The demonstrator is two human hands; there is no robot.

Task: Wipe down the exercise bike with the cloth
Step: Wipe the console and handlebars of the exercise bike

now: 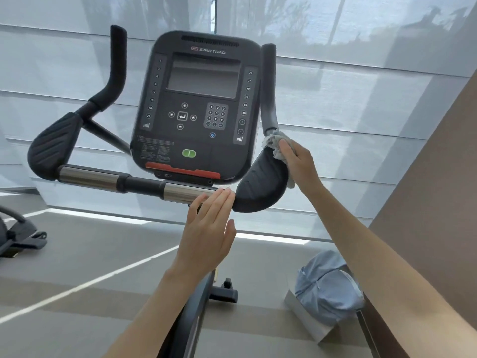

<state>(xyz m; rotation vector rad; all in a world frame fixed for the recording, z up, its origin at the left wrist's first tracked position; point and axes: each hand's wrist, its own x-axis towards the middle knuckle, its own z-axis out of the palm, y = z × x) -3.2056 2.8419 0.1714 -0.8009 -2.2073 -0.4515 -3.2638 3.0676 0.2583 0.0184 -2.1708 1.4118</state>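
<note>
Where your right hand (300, 164) works: it holds the bunched grey cloth (276, 143) against the outer top edge of the right elbow pad (263, 187). The fingers seem folded over the cloth, though the pad hides their tips.
Cloth: crumpled, touching the pad and the foot of the right upright grip (268, 86); a loose tail hangs below your palm.
Left hand (209, 233): flat and holding nothing, fingers straight and pressed together, thumb apart. The tips touch where the chrome bar (185, 193) meets the pad.
Console (198, 107): just left of the cloth, with a dark screen, a keypad and a green button low down.
Exercise bike (192, 313): seen from below. Its left elbow pad (51, 148) and left grip (113, 65) are well apart from both hands.
Floor: a blue bundle (327, 288) lies to your right.
Risk: a wide sweep leftward could drag the cloth across the console's side keys and press them. The loose tail could catch on the grip. A hard push may slide off the curved pad, since your flat left hand steadies little.
</note>
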